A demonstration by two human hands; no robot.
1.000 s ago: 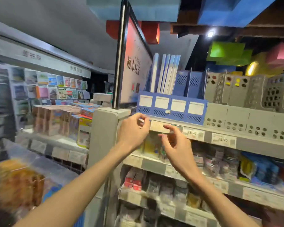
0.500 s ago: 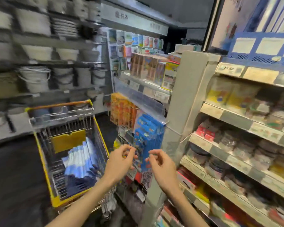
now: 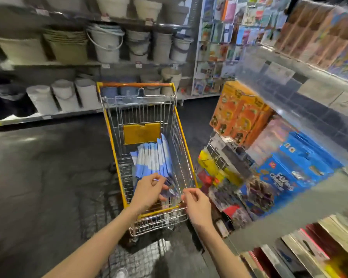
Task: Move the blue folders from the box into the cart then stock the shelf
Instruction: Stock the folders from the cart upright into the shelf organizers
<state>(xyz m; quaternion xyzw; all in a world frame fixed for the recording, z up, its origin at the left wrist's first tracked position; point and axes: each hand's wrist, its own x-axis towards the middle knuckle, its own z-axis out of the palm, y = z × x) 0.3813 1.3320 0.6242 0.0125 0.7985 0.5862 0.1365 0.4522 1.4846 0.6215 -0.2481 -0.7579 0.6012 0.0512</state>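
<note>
Fingers (image 3: 152,178) curl loosely on left hand (image 3: 149,190) and right hand (image 3: 197,206), outstretched over cart (image 3: 136,84) holding blue folders (image 3: 153,159).

White and beige plastic buckets (image 3: 107,45) stand stacked well beyond the left hand (image 3: 149,189). Flat orange printed boxes (image 3: 239,115) hang up and right of the right hand (image 3: 197,207). Blue game boxes (image 3: 293,167) lie farther right, and colourful hanging cards (image 3: 229,37) show beyond.

Dark, glossy floor (image 3: 38,177). Far-wall shelving (image 3: 58,66) carries pale buckets (image 3: 107,47) and tubs. Card rack (image 3: 215,47) stands to its right; prints blurred, possibly greeting cards.
</note>
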